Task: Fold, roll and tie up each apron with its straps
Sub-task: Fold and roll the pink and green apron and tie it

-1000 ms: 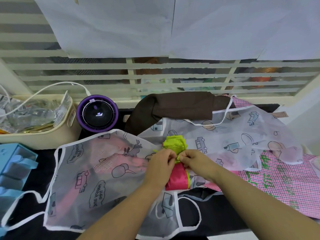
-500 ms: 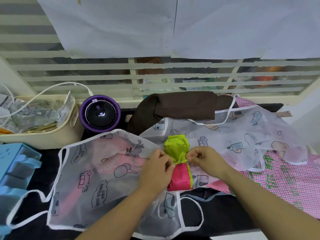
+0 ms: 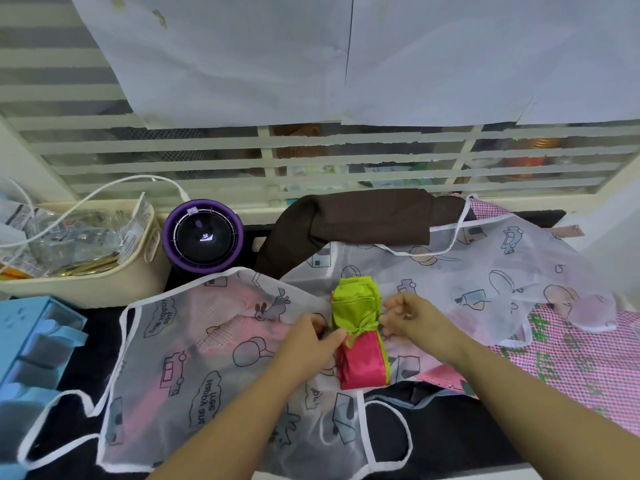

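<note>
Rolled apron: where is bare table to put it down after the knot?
Bare black table shows between the blue box and the see-through apron, and at the front edge inside its neck loop. Middle and right are covered with aprons; basket and purple device fill the back left.

A round purple gadget [image 3: 204, 237] stands on the black desk [image 3: 450, 431], just beside a cream basket [image 3: 90, 289] full of packets [image 3: 69, 237]. A white cable [image 3: 104, 190] runs over the basket. A blue box [image 3: 31, 344] sits at the left edge.
</note>
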`<state>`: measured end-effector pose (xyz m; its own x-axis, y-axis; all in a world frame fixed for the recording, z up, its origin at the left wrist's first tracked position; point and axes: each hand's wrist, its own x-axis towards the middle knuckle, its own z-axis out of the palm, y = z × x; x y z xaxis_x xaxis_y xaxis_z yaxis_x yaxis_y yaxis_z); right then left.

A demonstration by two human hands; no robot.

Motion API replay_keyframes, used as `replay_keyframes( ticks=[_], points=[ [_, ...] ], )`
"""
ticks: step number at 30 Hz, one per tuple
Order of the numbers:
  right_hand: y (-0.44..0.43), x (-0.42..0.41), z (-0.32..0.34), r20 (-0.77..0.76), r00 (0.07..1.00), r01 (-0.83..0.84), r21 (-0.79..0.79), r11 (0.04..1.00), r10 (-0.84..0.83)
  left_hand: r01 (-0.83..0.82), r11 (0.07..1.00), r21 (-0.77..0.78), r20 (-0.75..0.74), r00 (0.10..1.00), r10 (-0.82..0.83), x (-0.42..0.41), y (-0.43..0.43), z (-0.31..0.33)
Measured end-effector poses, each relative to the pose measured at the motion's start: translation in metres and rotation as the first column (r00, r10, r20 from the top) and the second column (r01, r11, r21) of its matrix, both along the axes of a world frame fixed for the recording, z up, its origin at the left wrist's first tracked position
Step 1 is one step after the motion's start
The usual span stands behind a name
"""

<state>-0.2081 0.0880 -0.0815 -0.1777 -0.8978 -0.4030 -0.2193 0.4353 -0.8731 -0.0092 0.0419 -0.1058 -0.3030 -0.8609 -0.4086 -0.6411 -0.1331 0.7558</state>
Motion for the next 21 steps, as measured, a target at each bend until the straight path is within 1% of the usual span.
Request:
replay_keyframes(
  ticks=[1,2,3,5,6,7,8,9,10,11,12,13,15,16,17,18,19,20,21],
  points=[
    [0.002,0.004,0.003,0.167,0.985,0.024,0.089,0.996,-0.038,-0.054,0.995,0.086,-0.065,0.996,0.059,-0.001,-0.001,0.001],
    [0.003,0.009,0.004,0.27,0.961,0.014,0.155,0.988,-0.056,-0.076,0.989,0.13,-0.096,0.991,0.089,-0.003,-0.002,0.0],
    [0.004,0.014,0.004,0.307,0.951,-0.011,0.176,0.984,-0.044,-0.073,0.988,0.139,-0.112,0.99,0.089,-0.005,-0.003,0.001],
    [0.002,0.024,0.002,0.279,0.96,-0.027,0.158,0.987,-0.018,-0.035,0.993,0.114,-0.14,0.989,0.05,-0.009,-0.003,0.006],
    [0.001,0.029,0.004,0.25,0.968,-0.013,0.133,0.991,-0.021,-0.026,0.994,0.104,-0.178,0.983,0.045,-0.008,-0.003,0.011],
    [0.001,0.033,0.009,0.243,0.969,0.009,0.105,0.994,-0.034,-0.026,0.992,0.124,-0.257,0.965,0.057,-0.005,-0.002,0.015],
    [-0.001,0.035,0.017,0.254,0.966,0.022,0.072,0.997,-0.04,-0.018,0.985,0.171,-0.378,0.922,0.082,0.0,-0.003,0.021],
    [-0.003,0.036,0.026,0.278,0.96,0.011,0.04,0.999,-0.022,0.004,0.971,0.239,-0.506,0.854,0.121,0.006,-0.004,0.027],
    [-0.003,0.037,0.036,0.303,0.953,-0.024,0.015,1.0,0.018,0.032,0.949,0.315,-0.619,0.765,0.18,0.012,-0.003,0.034],
    [-0.005,0.038,0.049,0.337,0.938,-0.073,-0.021,0.997,0.076,0.056,0.932,0.359,-0.697,0.68,0.227,0.018,-0.005,0.043],
    [-0.006,0.039,0.062,0.387,0.914,-0.114,-0.052,0.992,0.125,0.068,0.927,0.368,-0.738,0.628,0.247,0.024,-0.008,0.052],
    [-0.008,0.039,0.073,0.433,0.887,-0.138,-0.077,0.987,0.158,0.079,0.934,0.348,-0.766,0.598,0.235,0.029,-0.011,0.063],
    [-0.017,0.04,0.096,0.498,0.849,-0.151,-0.093,0.984,0.178,0.076,0.966,0.247,-0.789,0.594,0.155,0.039,-0.019,0.085],
    [-0.022,0.041,0.106,0.533,0.829,-0.15,-0.081,0.985,0.17,0.078,0.981,0.176,-0.775,0.626,0.09,0.043,-0.023,0.096],
    [-0.028,0.043,0.117,0.558,0.812,-0.161,-0.065,0.985,0.17,0.074,0.995,0.072,-0.733,0.68,0.003,0.048,-0.025,0.109],
    [-0.032,0.046,0.128,0.588,0.789,-0.187,-0.047,0.981,0.179,0.078,0.994,-0.077,-0.644,0.757,-0.109,0.051,-0.026,0.12],
    [-0.037,0.049,0.137,0.606,0.769,-0.225,-0.041,0.974,0.203,0.09,0.972,-0.217,-0.537,0.82,-0.196,0.053,-0.026,0.129],
    [-0.042,0.052,0.145,0.598,0.763,-0.264,-0.062,0.963,0.247,0.111,0.937,-0.332,-0.441,0.859,-0.259,0.054,-0.026,0.137],
    [-0.045,0.056,0.154,0.545,0.782,-0.296,-0.102,0.95,0.302,0.117,0.905,-0.41,-0.391,0.873,-0.29,0.054,-0.026,0.147]
  ],
)
